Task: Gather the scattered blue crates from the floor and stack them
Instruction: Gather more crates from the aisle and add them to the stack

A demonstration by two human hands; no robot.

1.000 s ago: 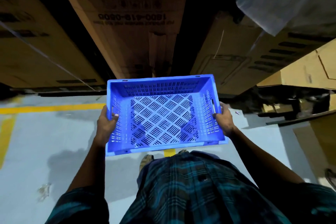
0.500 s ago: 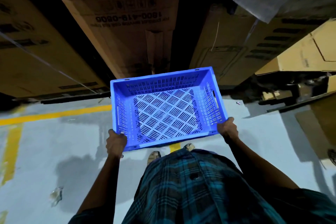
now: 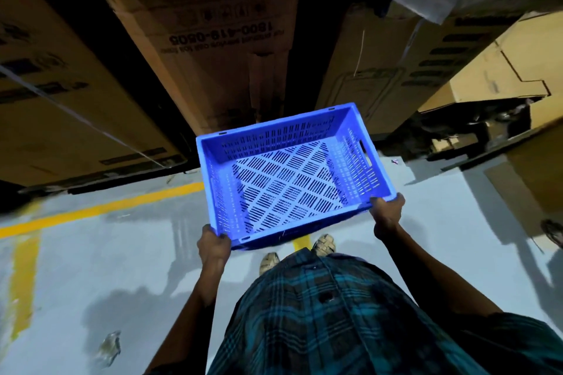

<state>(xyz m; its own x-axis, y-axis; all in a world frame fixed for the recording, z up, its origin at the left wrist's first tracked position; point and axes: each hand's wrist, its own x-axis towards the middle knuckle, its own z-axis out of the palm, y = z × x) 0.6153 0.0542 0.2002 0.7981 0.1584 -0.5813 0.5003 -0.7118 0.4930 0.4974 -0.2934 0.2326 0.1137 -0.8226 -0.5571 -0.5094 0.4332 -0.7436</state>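
One empty blue slotted crate [image 3: 289,179] hangs in front of me above the grey floor, tipped slightly with its far end turned to the right. My left hand [image 3: 213,245] grips its near left corner. My right hand [image 3: 387,212] grips the near right corner, fingers curled over the rim. No other crate is in view.
Tall cardboard boxes [image 3: 213,39] stand close ahead, with a dark gap between them. More cartons [image 3: 502,70] and a dark pallet sit at the right. A yellow floor line [image 3: 100,207] runs at the left. My shoes [image 3: 324,244] show below the crate. A scrap [image 3: 109,344] lies on the floor.
My hands slid from the crate's side walls to its near corners. The crate moved forward, away from my body, and swung to the right.
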